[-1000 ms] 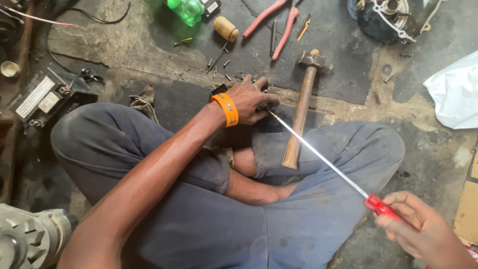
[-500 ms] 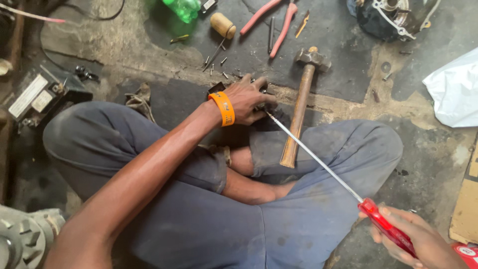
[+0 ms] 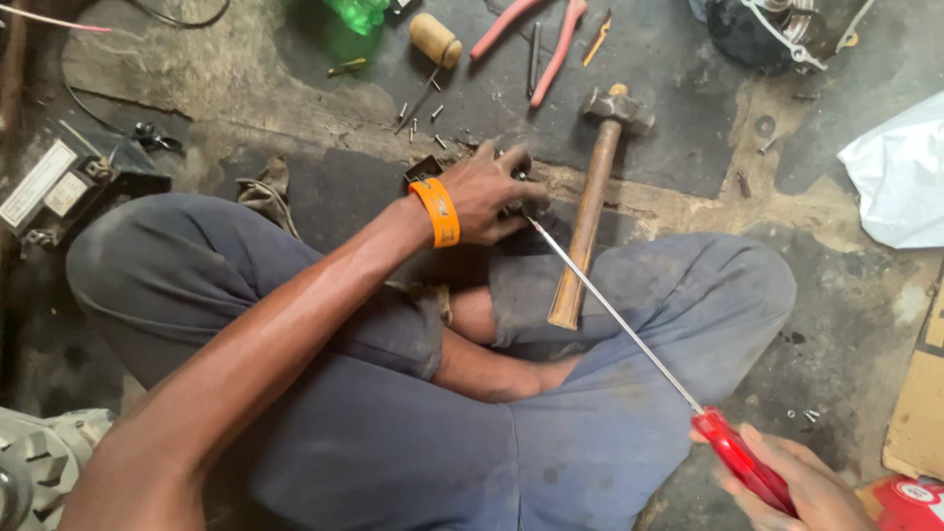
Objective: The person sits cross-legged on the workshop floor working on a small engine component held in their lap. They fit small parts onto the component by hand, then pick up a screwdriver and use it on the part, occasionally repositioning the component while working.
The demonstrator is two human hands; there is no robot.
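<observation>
I sit cross-legged on a dirty floor. My left hand [image 3: 489, 193], with an orange wristband [image 3: 436, 211], is closed over a small dark metal part [image 3: 515, 165] on the ground in front of my legs; most of that part is hidden under my fingers. My right hand [image 3: 787, 482], at the bottom right, grips the red handle of a long screwdriver [image 3: 619, 317]. Its thin steel shaft runs up and left across my knee, and its tip meets the part under my left hand.
A wooden-handled hammer [image 3: 590, 202] lies just right of my left hand. Red-handled pliers [image 3: 551, 34], a small wooden-handled tool [image 3: 433, 39], a green bottle [image 3: 359, 12] and loose screws [image 3: 423, 113] lie beyond. An electrical box [image 3: 54, 187] sits left, white plastic [image 3: 900, 177] right.
My right hand with the screwdriver handle has dropped lower and to the right in view. My left hand stays on the part. The view has shifted slightly.
</observation>
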